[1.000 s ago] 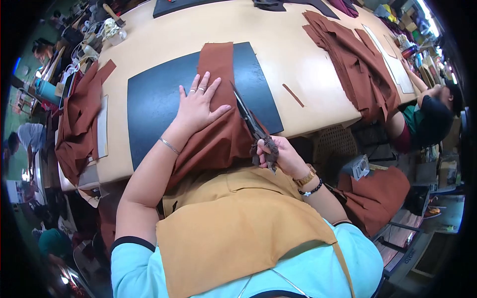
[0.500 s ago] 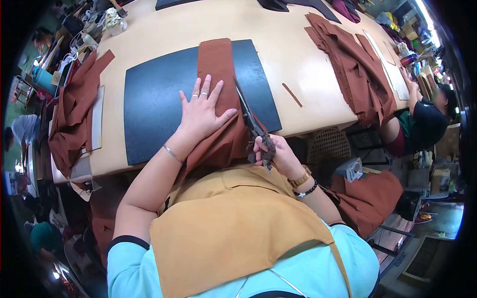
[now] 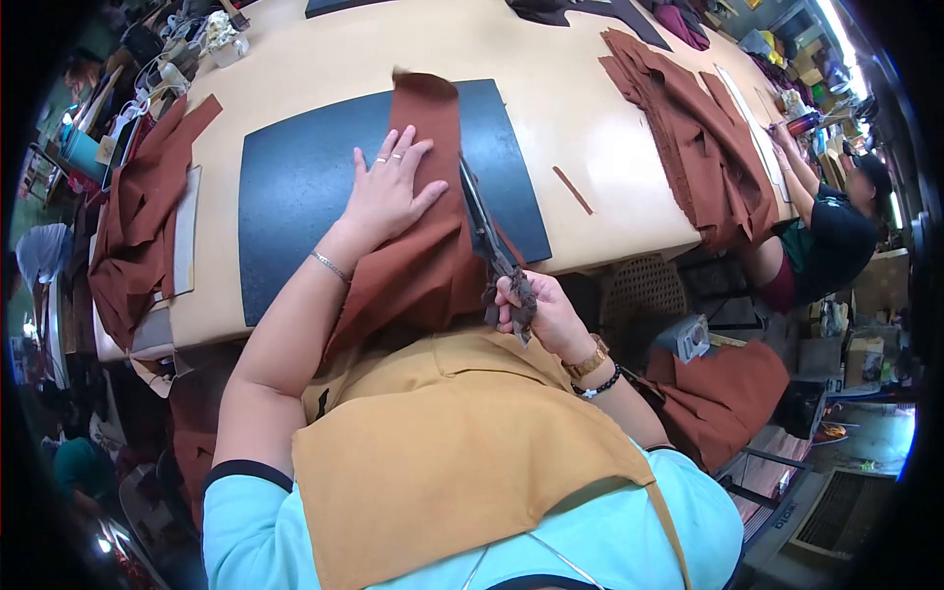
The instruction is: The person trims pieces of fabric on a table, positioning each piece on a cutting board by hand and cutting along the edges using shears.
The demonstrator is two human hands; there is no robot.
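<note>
Near the centre of the frame, I'm seeing the left hand (image 3: 386, 202) lying on the brown cloth (image 3: 418, 265) with its fingers spread wide, the cloth running over the dark mat (image 3: 295, 197) and falling in folds toward the lower middle. The right hand (image 3: 551, 317) is gripping the scissors (image 3: 478, 209), whose blades are pointing up along the cloth's right edge. At right, a co-worker (image 3: 831, 236) is holding both arms out at the table (image 3: 580, 108).

A latticed chair (image 3: 644, 289) stands beside the pale table (image 3: 334, 51).
</note>
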